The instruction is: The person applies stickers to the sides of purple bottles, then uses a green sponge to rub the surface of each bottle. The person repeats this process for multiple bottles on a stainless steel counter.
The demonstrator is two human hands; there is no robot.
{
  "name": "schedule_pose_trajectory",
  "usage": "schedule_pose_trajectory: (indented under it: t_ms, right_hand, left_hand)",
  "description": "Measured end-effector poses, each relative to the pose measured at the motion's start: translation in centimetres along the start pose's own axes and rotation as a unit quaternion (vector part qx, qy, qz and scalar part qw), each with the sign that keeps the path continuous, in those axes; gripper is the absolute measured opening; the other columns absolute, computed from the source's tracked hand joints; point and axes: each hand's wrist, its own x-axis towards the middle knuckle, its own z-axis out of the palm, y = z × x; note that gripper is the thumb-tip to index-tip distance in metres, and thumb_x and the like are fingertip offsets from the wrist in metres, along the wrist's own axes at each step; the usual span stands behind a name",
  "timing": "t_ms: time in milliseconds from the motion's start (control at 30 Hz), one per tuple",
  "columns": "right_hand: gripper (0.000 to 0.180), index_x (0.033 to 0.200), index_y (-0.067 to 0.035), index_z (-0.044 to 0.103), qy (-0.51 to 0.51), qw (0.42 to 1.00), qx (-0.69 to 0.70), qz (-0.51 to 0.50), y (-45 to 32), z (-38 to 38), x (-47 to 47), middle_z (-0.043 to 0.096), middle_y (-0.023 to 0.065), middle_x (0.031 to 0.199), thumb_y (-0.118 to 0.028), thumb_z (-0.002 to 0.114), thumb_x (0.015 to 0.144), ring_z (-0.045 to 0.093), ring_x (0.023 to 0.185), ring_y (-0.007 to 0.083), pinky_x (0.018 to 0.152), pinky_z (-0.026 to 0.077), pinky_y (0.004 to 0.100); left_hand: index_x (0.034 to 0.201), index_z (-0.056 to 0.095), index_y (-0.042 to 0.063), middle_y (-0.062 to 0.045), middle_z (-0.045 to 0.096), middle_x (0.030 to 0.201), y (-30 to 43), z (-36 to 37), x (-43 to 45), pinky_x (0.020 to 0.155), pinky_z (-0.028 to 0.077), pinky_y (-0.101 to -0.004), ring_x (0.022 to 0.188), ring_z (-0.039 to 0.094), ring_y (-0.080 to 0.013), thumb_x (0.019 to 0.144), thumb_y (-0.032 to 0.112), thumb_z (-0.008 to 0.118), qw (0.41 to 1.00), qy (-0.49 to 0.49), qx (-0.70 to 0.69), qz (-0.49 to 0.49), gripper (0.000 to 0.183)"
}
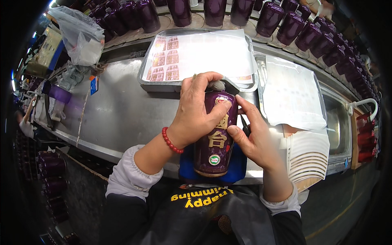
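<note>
A glossy dark purple bottle (pixel 211 153) with raised gold characters and a round green-and-white sticker lies on a blue cloth (pixel 188 165) at the counter's near edge. My left hand (pixel 199 110) lies over its upper part, the thumb pressing a small emblem near the neck. On the bottle's other side, my right hand (pixel 251 131) touches its edge with thumb and fingertips. A dark, thin object shows partly beneath my right fingers; I cannot tell what it is. Beyond my left fingers, a grey cloth-like wad (pixel 216 85) sits at the bottle's neck.
A metal tray (pixel 159 86) holds sheets of gold-and-red decals. White sheets cover a second tray (pixel 294 92), with stacked strip decals (pixel 307 156) nearer me. Purple bottles (pixel 214 12) line a curved conveyor behind. A plastic bag (pixel 81 39) and purple cup (pixel 58 92) stand left; a white pipe (pixel 364 102) is right.
</note>
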Motion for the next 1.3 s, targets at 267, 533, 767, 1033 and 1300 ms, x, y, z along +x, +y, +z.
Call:
schedule_pose_trajectory:
  t_ms: [267,533,767,1033,1300]
  right_hand:
    - [0.066,0.145,0.006,0.043,0.021,0.999,-0.009,-0.025,-0.1,0.0,0.0,0.055,0.0250,0.133,-0.026,0.071,0.095,0.060,0.117,0.0345,0.101,0.048,0.0410]
    - [0.074,0.151,0.004,0.037,-0.001,1.000,0.004,-0.001,-0.2,-0.1,-0.1,0.052,0.0208,0.138,-0.039,0.066,0.099,0.055,0.122,0.0270,0.105,0.044,0.0384]
    - [0.073,0.152,0.004,0.036,-0.006,1.000,0.014,0.003,-0.3,-0.1,-0.1,0.052,0.0206,0.138,-0.038,0.066,0.099,0.055,0.122,0.0269,0.106,0.043,0.0385]
    - [0.068,0.148,0.004,0.040,0.011,1.000,0.004,-0.012,-0.1,0.0,-0.1,0.054,0.0235,0.135,-0.028,0.069,0.096,0.058,0.120,0.0323,0.104,0.046,0.0402]
    - [0.068,0.150,0.002,0.041,0.001,1.000,0.003,-0.005,0.2,-0.2,-0.2,0.054,0.0239,0.138,-0.028,0.069,0.096,0.058,0.121,0.0327,0.105,0.046,0.0407]
  left_hand:
    - [0.130,0.054,0.003,-0.014,0.054,0.122,0.0,0.3,0.2,0.102,0.044,-0.0354,0.112,0.055,-0.0217,0.088,0.020,0.070,0.999,0.010,-0.044,-0.025,0.048]
    - [0.130,0.052,0.000,-0.009,0.058,0.118,-1.0,0.6,0.2,0.095,0.048,-0.0291,0.106,0.058,-0.0141,0.095,0.018,0.067,0.994,0.000,-0.104,-0.016,0.042]
    - [0.134,0.049,0.000,-0.010,0.063,0.114,-1.8,0.6,-0.2,0.091,0.050,-0.0274,0.102,0.058,-0.0118,0.100,0.011,0.057,0.972,0.004,-0.221,-0.086,0.036]
    - [0.125,0.068,0.004,-0.007,0.074,0.106,-1.8,-1.2,-1.4,0.103,0.039,-0.0361,0.114,0.048,-0.0248,0.098,0.012,0.058,0.979,0.032,-0.038,0.196,0.030]
    - [0.130,0.064,0.003,-0.009,0.070,0.118,-3.0,-1.2,-1.9,0.107,0.037,-0.0368,0.117,0.048,-0.0247,0.101,0.016,0.057,0.971,0.039,0.005,0.234,0.033]
